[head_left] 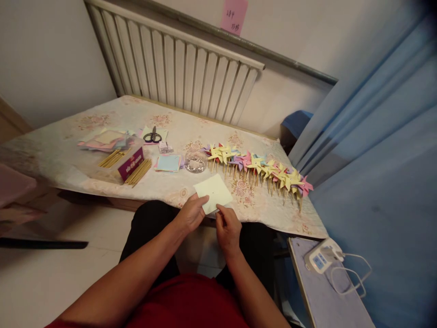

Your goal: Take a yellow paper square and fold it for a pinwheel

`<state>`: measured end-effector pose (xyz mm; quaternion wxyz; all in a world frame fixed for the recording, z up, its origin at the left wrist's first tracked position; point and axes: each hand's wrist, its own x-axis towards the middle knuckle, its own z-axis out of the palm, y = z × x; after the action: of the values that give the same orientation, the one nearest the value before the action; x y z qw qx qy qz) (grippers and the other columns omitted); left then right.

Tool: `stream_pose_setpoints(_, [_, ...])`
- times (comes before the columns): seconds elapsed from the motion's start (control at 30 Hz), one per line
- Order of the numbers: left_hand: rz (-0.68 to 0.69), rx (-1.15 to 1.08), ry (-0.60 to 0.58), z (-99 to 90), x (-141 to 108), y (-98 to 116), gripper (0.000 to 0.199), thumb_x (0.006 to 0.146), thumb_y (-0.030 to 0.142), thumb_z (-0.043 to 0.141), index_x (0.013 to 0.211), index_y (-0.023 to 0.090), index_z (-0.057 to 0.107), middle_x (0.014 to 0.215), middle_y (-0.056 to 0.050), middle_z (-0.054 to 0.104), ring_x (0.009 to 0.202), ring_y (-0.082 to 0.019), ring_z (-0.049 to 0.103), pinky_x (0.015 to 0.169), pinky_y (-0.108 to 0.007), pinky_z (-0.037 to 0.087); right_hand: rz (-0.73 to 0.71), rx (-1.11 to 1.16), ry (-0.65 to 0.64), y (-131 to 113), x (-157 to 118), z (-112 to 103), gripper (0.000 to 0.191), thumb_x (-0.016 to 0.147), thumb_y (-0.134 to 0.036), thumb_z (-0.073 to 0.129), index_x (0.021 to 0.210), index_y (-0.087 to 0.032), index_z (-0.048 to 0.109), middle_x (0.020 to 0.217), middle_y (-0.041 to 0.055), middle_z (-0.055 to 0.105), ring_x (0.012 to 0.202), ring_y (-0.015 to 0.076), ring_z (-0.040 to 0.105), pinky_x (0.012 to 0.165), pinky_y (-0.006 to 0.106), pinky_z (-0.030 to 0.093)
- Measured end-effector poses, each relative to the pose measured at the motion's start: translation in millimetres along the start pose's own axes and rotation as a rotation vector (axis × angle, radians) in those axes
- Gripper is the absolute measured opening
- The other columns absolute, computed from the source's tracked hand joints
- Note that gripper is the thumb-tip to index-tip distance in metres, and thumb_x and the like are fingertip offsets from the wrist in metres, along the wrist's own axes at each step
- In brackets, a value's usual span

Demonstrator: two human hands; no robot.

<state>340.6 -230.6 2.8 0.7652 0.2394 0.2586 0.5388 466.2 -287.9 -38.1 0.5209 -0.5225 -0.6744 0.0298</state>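
A pale yellow paper square (214, 190), with a small dark mark near its middle, is held over the table's front edge. My left hand (194, 212) grips its left side, the thumb lying on top. At the lower right edge of the same paper, my right hand (228, 228) is closed in a pinch. Beyond the paper stands a round clear dish (195, 163) of small shiny pieces. Left of that dish lies a stack of coloured paper squares (168, 163) with a blue one on top.
Finished paper pinwheels (259, 166) on sticks lie in a row to the right. Leftward are wooden sticks (139, 173), a purple box card (131, 165), black-handled scissors (152, 135) and bagged papers (105, 139). A power strip (324, 256) with a white cable rests at lower right.
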Motion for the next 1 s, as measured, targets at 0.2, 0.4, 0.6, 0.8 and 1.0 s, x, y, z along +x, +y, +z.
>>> stream_pose_setpoints(0.2, [-0.011,0.026,-0.02,8.9,-7,-1,0.051,0.067,0.015,0.076,0.117,0.012,0.067,0.105,-0.012,0.077,0.114,-0.03,0.067,0.099,-0.041,0.053,0.016,-0.039,0.004,2,1,1,0.029,0.098,-0.022,0.047,0.114,-0.02,0.071,0.083,0.0056,0.07,0.075,0.0168,0.065,0.069,0.029,0.054])
stream_pose_setpoints(0.4, [-0.019,0.063,-0.044,13.5,-12,-1,0.051,0.066,0.018,0.076,0.116,0.013,0.066,0.102,-0.01,0.076,0.111,-0.029,0.067,0.094,-0.037,0.053,0.092,0.047,-0.02,-2,2,-1,0.025,0.096,-0.025,0.051,0.104,-0.021,0.075,0.082,0.0054,0.073,0.071,0.0171,0.066,0.068,0.03,0.055])
stream_pose_setpoints(0.6, [-0.006,0.114,-0.041,12.3,-12,-4,0.042,0.067,0.021,0.074,0.108,0.02,0.069,0.099,-0.006,0.076,0.111,-0.028,0.066,0.086,-0.032,0.054,0.393,0.317,0.017,-15,9,-3,0.018,0.091,-0.034,0.06,0.093,-0.02,0.072,0.073,0.0008,0.071,0.047,0.0121,0.058,0.049,0.025,0.049])
stream_pose_setpoints(0.8, [0.01,0.172,-0.045,12.6,-12,-7,0.032,0.069,0.023,0.071,0.101,0.019,0.069,0.093,-0.006,0.075,0.109,-0.028,0.066,0.083,-0.032,0.054,0.585,0.453,0.069,-18,12,-2,0.017,0.085,-0.036,0.066,0.088,-0.019,0.068,0.068,-0.0006,0.07,0.046,0.0118,0.057,0.045,0.023,0.047])
stream_pose_setpoints(1.0, [-0.01,0.128,-0.037,12.1,-14,-5,0.031,0.067,0.023,0.075,0.097,0.019,0.069,0.094,-0.005,0.076,0.108,-0.028,0.067,0.084,-0.033,0.055,0.396,0.295,0.027,-5,4,-5,0.017,0.087,-0.029,0.062,0.097,-0.02,0.072,0.075,0.0006,0.07,0.05,0.0119,0.058,0.054,0.027,0.051])
